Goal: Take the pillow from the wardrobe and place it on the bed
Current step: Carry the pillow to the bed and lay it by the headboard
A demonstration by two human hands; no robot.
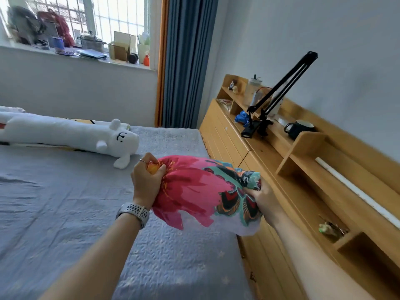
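A pillow [199, 191] with a pink flower print and teal, black and orange patterns hangs in the air above the head end of the bed [65, 202]. My left hand [147, 180], with a ring and a grey watch on the wrist, is clenched on the pillow's left end. On the right end, my right hand [264, 198] grips the cover from below. The bed has a grey-blue quilted cover. The wardrobe is out of sight.
A long white plush animal [71, 135] lies across the bed's far side. Along the right runs a wooden headboard shelf [281, 169] with a black clamp arm [279, 94], a dark mug [298, 128] and small items. A cluttered windowsill [86, 55] and blue curtain [186, 61] stand behind.
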